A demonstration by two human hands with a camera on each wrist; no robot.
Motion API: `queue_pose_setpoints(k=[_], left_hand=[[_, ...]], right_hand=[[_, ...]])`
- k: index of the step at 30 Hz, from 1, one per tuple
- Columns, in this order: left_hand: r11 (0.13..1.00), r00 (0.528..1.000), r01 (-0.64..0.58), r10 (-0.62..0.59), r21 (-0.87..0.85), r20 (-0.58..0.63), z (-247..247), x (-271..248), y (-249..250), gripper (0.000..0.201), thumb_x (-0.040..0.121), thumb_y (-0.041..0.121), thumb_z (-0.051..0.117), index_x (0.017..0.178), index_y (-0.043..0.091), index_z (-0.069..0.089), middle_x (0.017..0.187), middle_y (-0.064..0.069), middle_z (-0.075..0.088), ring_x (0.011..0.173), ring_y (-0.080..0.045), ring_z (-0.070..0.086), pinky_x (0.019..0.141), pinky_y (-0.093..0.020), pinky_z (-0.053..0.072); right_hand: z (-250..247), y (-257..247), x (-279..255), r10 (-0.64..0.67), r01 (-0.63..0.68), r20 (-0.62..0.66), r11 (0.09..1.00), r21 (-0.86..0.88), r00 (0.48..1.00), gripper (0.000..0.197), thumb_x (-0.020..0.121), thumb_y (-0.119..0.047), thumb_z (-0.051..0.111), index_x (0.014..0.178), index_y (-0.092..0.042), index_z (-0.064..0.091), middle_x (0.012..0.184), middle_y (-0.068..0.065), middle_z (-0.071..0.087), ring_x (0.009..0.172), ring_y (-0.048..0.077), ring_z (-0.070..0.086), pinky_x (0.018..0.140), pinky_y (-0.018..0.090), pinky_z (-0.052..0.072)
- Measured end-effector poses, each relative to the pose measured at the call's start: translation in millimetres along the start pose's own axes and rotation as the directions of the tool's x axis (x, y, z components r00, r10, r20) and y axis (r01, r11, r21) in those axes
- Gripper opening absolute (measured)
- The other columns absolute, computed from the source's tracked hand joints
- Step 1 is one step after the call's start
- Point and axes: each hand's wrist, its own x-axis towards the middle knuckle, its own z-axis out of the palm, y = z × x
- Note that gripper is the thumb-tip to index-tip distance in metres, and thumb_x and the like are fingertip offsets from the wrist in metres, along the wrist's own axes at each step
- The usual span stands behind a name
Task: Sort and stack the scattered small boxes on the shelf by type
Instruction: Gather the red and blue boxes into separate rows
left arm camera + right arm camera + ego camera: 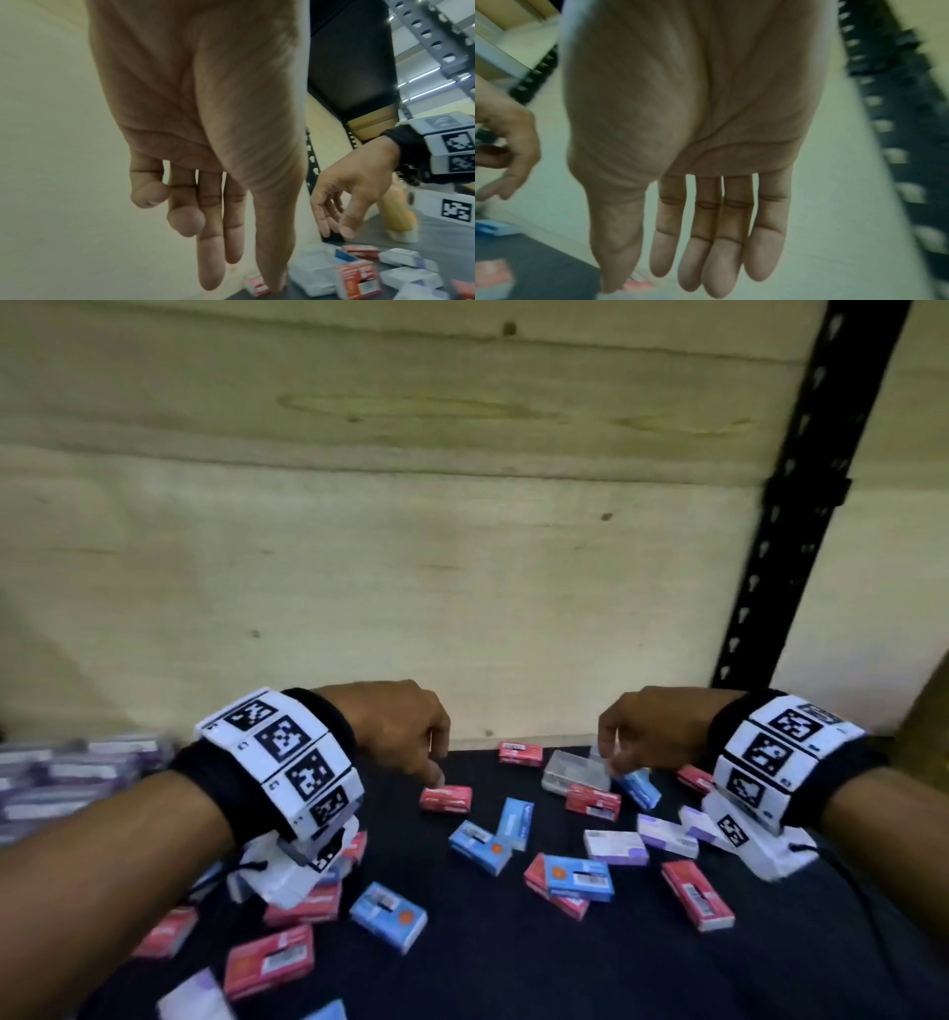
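Both hands hung empty over the shelf: the left hand (405,726) drooped with its two outer fingers curled and the rest nearly straight, its fingertips (434,775) just above a red box (445,799); the right hand (652,731) held its fingers (718,243) straight and slack, with nothing in its grip. The wrist views showed the bare creased palms that the head view hid, while only the head view showed the whole scatter. Small cardboard boxes, flat and rectangular, lay loose on the shelf's dark mat (513,968): red ones, blue boxes (480,847), white-and-lilac boxes (615,847), and a clear plastic case (575,773) near the right hand. Lilac boxes (77,778) lay heaped at far left, blurred. Pale plywood (411,557) backed the shelf, beside a black perforated upright (801,505).
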Motion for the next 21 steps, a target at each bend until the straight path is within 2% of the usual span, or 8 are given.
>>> queue_pose_setpoints(k=[4, 8, 10, 14, 17, 21], left_hand=[[0.989, 0.989, 0.145, -0.145, -0.038, 0.003, 6.6, -34.7, -54.7, 0.032, 0.082, 0.046, 0.072, 0.107, 0.027, 0.066, 0.1, 0.01, 0.066, 0.086, -0.009, 0.062, 0.079, -0.028, 0.05], [0.962, 0.962, 0.272, -0.272, -0.035, -0.003, 19.0, -72.2, -106.1, 0.026, 0.082, 0.045, 0.072, 0.102, 0.029, 0.067, 0.097, 0.011, 0.066, 0.09, -0.012, 0.062, 0.082, -0.03, 0.05], [0.947, 0.948, 0.318, -0.318, -0.036, 0.005, 25.6, -87.6, -125.4, 0.021, 0.083, 0.041, 0.071, 0.1, 0.028, 0.068, 0.095, 0.012, 0.066, 0.09, -0.011, 0.062, 0.083, -0.029, 0.051], [0.922, 0.924, 0.382, -0.38, -0.066, 0.038, 37.0, -107.5, -151.8, 0.015, 0.084, 0.034, 0.071, 0.097, 0.029, 0.069, 0.088, 0.015, 0.066, 0.086, -0.009, 0.063, 0.082, -0.028, 0.051], [0.915, 0.918, 0.397, -0.395, -0.074, 0.047, 42.5, -114.4, -162.1, 0.013, 0.084, 0.034, 0.072, 0.096, 0.029, 0.069, 0.085, 0.015, 0.066, 0.082, -0.007, 0.062, 0.081, -0.029, 0.053], [0.911, 0.917, 0.399, -0.395, -0.106, 0.059, 47.9, -115.9, -164.7, 0.011, 0.083, 0.029, 0.074, 0.093, 0.028, 0.072, 0.077, 0.018, 0.065, 0.078, -0.003, 0.062, 0.081, -0.029, 0.054]], right_hand=[[-11.2, -59.4, 17.4, -0.153, 0.153, 0.02, 0.988, -0.006, 0.988, 0.016, 0.088, -0.046, 0.067, 0.097, -0.032, 0.064, 0.089, -0.014, 0.061, 0.087, 0.012, 0.059, 0.077, 0.028, 0.044], [-19.1, -120.0, 41.2, -0.28, 0.28, 0.021, 0.96, 0.009, 0.96, 0.02, 0.088, -0.044, 0.067, 0.101, -0.03, 0.065, 0.097, -0.009, 0.065, 0.081, 0.01, 0.058, 0.076, 0.028, 0.045], [-21.1, -147.3, 51.6, -0.337, 0.337, 0.011, 0.941, -0.004, 0.941, 0.02, 0.088, -0.044, 0.067, 0.102, -0.03, 0.064, 0.098, -0.008, 0.065, 0.084, 0.013, 0.059, 0.079, 0.03, 0.047], [-23.7, -192.2, 64.8, -0.415, 0.416, 0.027, 0.909, -0.023, 0.909, 0.021, 0.09, -0.043, 0.066, 0.104, -0.028, 0.064, 0.101, -0.007, 0.064, 0.09, 0.016, 0.059, 0.082, 0.03, 0.047], [-26.1, -219.3, 72.4, -0.457, 0.458, 0.039, 0.888, -0.037, 0.889, 0.027, 0.09, -0.041, 0.067, 0.112, -0.026, 0.064, 0.106, -0.005, 0.066, 0.092, 0.017, 0.059, 0.082, 0.03, 0.045], [-27.1, -248.4, 83.0, -0.5, 0.504, 0.07, 0.861, -0.073, 0.863, 0.038, 0.09, -0.04, 0.068, 0.124, -0.026, 0.058, 0.102, -0.005, 0.061, 0.091, 0.016, 0.055, 0.083, 0.03, 0.044]])
